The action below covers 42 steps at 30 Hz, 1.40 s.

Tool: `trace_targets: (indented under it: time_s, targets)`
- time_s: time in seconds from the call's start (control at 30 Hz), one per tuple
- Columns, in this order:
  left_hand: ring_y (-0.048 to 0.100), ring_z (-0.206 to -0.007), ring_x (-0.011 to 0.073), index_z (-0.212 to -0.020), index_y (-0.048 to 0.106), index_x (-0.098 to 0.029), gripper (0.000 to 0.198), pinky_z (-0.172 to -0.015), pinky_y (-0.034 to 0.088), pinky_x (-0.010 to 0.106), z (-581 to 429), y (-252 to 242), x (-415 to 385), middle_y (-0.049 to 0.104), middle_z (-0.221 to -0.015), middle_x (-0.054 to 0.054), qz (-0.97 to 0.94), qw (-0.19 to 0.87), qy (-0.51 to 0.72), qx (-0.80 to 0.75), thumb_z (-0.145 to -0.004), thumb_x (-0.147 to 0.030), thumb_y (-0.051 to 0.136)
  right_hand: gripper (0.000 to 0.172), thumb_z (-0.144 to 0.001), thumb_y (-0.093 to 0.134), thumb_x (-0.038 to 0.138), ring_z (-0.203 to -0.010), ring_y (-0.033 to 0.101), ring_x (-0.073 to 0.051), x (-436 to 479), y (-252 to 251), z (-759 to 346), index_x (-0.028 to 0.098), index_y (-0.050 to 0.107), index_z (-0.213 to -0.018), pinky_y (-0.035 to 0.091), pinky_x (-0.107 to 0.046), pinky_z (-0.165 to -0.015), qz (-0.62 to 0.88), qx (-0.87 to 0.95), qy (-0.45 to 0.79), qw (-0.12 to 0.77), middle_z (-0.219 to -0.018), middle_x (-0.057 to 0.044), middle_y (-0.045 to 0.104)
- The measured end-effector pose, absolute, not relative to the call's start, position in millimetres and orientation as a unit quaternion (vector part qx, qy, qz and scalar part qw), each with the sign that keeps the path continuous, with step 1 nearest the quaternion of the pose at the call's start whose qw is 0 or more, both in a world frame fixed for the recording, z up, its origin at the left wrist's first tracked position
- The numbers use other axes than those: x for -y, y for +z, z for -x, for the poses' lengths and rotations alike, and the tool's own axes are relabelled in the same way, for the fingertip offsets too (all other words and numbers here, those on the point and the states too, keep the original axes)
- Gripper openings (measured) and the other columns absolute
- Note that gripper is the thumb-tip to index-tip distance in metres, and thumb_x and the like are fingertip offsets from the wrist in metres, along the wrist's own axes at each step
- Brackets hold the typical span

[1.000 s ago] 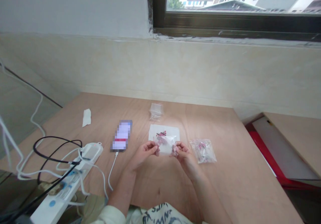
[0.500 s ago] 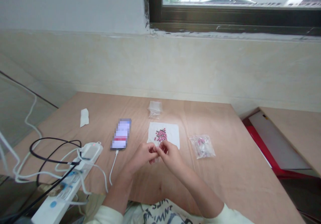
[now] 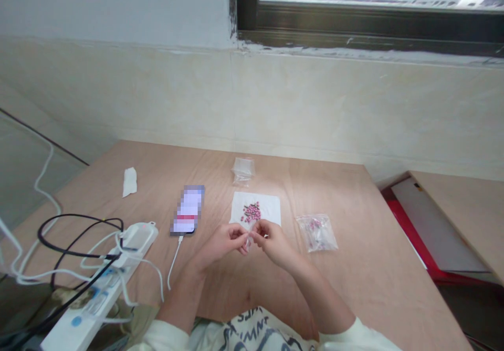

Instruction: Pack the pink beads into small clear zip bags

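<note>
Both forearms angle inward so the left hand and right hand nearly meet, a tight fingertip grip on some filmy clear plastic, with a flat white square sporting a pink-and-dark cluster just beyond and a crinkly see-through bag off right on the wood-grain worktop.

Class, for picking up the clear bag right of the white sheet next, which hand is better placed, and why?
The right hand, probably: the bag lies nearer to it; the left hand would have to reach across.
</note>
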<state>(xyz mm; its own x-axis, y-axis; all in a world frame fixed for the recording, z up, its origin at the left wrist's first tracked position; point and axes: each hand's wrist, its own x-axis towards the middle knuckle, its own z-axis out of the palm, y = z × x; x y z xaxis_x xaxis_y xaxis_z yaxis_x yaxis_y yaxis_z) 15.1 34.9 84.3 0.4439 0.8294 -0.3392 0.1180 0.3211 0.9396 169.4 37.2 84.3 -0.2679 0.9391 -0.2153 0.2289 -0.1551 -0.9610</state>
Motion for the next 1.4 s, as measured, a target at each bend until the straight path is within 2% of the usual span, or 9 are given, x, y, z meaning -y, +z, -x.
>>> trace_targets:
  time_s: [0.27,0.4,0.53,0.63,0.7,0.77,0.83,1.07,1.4]
  targets:
    - [0.047,-0.055,0.0093,-0.068,0.050,-0.016,0.003,-0.050,0.039,0.020,-12.8,86.5,-43.3,0.048,-0.061,-0.003,-0.657,0.443,0.267,-0.548,-0.066,-0.017,0.049,0.013,-0.060,0.042,0.012,-0.043,0.035,-0.007,-38.3,85.7,-167.2,0.018,0.038,-0.050,0.025,-0.019,-0.041,0.552,0.554,0.537,0.315,-0.046,0.006,0.038]
    - [0.050,-0.079,0.0145,-0.095,0.049,-0.018,0.032,-0.069,0.043,0.026,-21.4,92.7,-41.5,0.050,-0.090,0.003,-0.710,0.384,0.277,-0.521,-0.064,-0.010,0.046,0.011,-0.061,0.042,0.013,-0.043,0.037,-0.007,-32.4,84.8,-162.1,0.018,0.038,-0.052,0.027,-0.018,-0.040,0.523,0.574,0.548,0.311,-0.047,0.006,0.038]
    - [0.039,-0.108,0.0174,-0.106,0.047,-0.021,0.047,-0.096,0.028,0.034,-20.8,95.4,-38.1,0.046,-0.112,0.005,-0.739,0.398,0.271,-0.472,-0.064,-0.001,0.038,0.012,-0.059,0.043,0.013,-0.039,0.038,-0.006,-30.4,78.4,-167.5,0.019,0.037,-0.050,0.029,-0.018,-0.037,0.554,0.525,0.563,0.318,-0.044,0.007,0.038]
    - [0.037,-0.113,0.0181,-0.110,0.046,-0.022,0.040,-0.099,0.024,0.036,-16.8,95.7,-32.2,0.046,-0.117,0.004,-0.742,0.455,0.237,-0.431,-0.071,-0.011,0.043,0.010,-0.060,0.044,0.017,-0.038,0.041,-0.007,-31.7,74.1,-171.3,0.019,0.038,-0.052,0.035,-0.020,-0.038,0.560,0.457,0.591,0.357,-0.044,0.007,0.041]
    - [0.034,-0.115,0.0203,-0.116,0.040,-0.023,0.050,-0.099,0.025,0.037,-14.6,94.1,-28.8,0.043,-0.121,0.005,-0.740,0.477,0.213,-0.423,-0.069,-0.021,0.054,0.010,-0.061,0.046,0.020,-0.040,0.044,-0.008,-33.1,71.9,-172.0,0.018,0.040,-0.053,0.040,-0.022,-0.042,0.533,0.418,0.630,0.379,-0.045,0.006,0.044]
    - [0.034,-0.116,0.0213,-0.118,0.037,-0.024,0.058,-0.099,0.025,0.037,-13.0,90.4,-27.6,0.041,-0.124,0.005,-0.736,0.468,0.213,-0.441,-0.065,-0.027,0.060,0.011,-0.062,0.048,0.025,-0.043,0.047,-0.009,-34.8,68.5,-172.2,0.018,0.042,-0.056,0.043,-0.024,-0.047,0.486,0.389,0.681,0.385,-0.050,0.004,0.049]
    - [0.036,-0.114,0.0203,-0.116,0.041,-0.024,0.051,-0.098,0.027,0.036,-11.1,85.3,-29.1,0.044,-0.121,0.005,-0.728,0.442,0.232,-0.470,-0.067,-0.028,0.057,0.015,-0.064,0.049,0.031,-0.045,0.048,-0.010,-37.2,61.7,-173.1,0.017,0.044,-0.062,0.043,-0.026,-0.048,0.463,0.383,0.700,0.386,-0.057,0.002,0.053]
    - [0.042,-0.108,0.0223,-0.115,0.039,-0.021,0.055,-0.093,0.031,0.038,-0.4,66.7,-40.7,0.048,-0.114,0.008,-0.717,0.371,0.227,-0.545,-0.064,-0.025,0.060,0.009,-0.062,0.052,0.020,-0.063,0.047,-0.015,-52.7,17.5,-183.8,0.018,0.053,-0.071,0.038,-0.029,-0.061,0.630,0.522,0.404,0.408,-0.068,-0.002,0.052]
    - [0.042,-0.109,0.0232,-0.105,0.043,-0.023,0.046,-0.101,0.011,0.043,-2.9,50.6,-47.5,0.052,-0.109,0.005,-0.737,0.351,0.226,-0.532,-0.063,-0.021,0.061,0.010,-0.069,0.048,0.016,-0.071,0.048,-0.018,-59.4,4.7,-186.2,0.018,0.056,-0.075,0.037,-0.030,-0.067,0.604,0.632,0.358,0.327,-0.075,-0.005,0.053]
